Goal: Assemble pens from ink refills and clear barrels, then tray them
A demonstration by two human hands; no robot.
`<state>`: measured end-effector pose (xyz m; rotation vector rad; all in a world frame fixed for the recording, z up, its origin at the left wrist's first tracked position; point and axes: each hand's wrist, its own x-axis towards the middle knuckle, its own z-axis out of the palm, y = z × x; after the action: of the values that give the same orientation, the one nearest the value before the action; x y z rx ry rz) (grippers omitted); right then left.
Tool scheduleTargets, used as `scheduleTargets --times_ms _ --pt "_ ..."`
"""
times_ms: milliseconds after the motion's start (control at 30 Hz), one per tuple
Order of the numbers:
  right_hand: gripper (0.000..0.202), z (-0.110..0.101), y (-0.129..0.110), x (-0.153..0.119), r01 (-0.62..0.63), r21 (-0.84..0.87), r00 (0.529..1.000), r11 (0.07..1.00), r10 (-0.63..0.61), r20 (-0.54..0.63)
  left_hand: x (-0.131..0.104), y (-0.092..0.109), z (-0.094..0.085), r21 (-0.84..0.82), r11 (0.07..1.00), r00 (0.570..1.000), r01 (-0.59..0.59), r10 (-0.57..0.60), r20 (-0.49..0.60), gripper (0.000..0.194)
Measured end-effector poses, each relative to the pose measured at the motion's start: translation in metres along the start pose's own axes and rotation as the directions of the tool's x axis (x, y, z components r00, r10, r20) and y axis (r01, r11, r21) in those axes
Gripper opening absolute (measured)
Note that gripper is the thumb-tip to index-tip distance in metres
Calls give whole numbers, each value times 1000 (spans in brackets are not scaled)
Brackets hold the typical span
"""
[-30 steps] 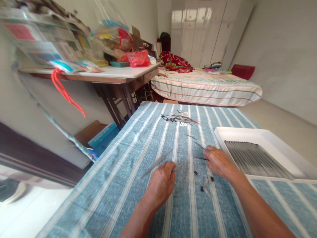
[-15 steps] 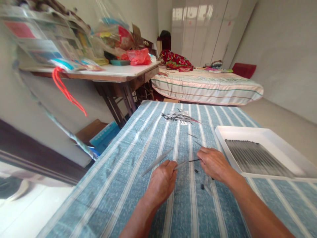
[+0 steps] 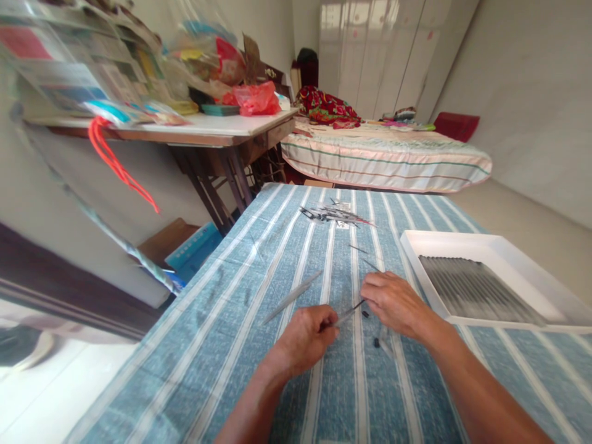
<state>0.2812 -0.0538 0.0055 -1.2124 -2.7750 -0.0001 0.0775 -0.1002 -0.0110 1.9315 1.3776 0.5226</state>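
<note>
My left hand [image 3: 308, 336] is closed on a clear greyish tube, seemingly a pen barrel [image 3: 345, 317], which points up and right from its fingertips. My right hand [image 3: 388, 302] pinches a thin black rod like a pen refill [image 3: 359, 304], its far end at the barrel's mouth; how deep it sits I cannot tell. Beyond my left hand lie more clear barrels [image 3: 292, 298]. Small black caps [image 3: 376, 342] and clear pieces [image 3: 386, 349] are on the cloth below my right hand. A thin dark rod [image 3: 358, 248] lies farther off.
A white box [image 3: 504, 250] at the right holds a row of dark-tipped pens [image 3: 476, 290]. Toward the back of the striped tablecloth [image 3: 231, 345] is a pile of thin black rods [image 3: 330, 213]. A cluttered desk [image 3: 222, 126] stands at the left, a bed [image 3: 388, 154] behind.
My left hand has moved slightly right and nearer me, turning its grip on the barrel. My right hand has shifted a little left, so the hands are closer and less of the refill shows.
</note>
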Motion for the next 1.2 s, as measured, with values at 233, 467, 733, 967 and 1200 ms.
scheduleTargets --times_ms 233,467,733,967,1200 --pt "23 -9 -3 -5 73 139 871 988 5 -492 5 -3 3 -243 968 976 64 -112 -189 8" --pt "10 5 11 -5 -239 310 970 920 213 117 5 7 -1 -727 684 925 -58 -237 -297 12" --pt "13 8 23 -9 -258 385 932 886 124 339 3 13 -2 -808 580 925 -106 -241 -294 13" --pt "23 9 21 -14 -182 324 920 928 45 389 5 10 2 -785 617 933 -56 -248 -261 13" --pt "20 12 24 -11 -194 368 908 909 25 418 8 7 5 -743 669 953 -20 -212 -217 10"
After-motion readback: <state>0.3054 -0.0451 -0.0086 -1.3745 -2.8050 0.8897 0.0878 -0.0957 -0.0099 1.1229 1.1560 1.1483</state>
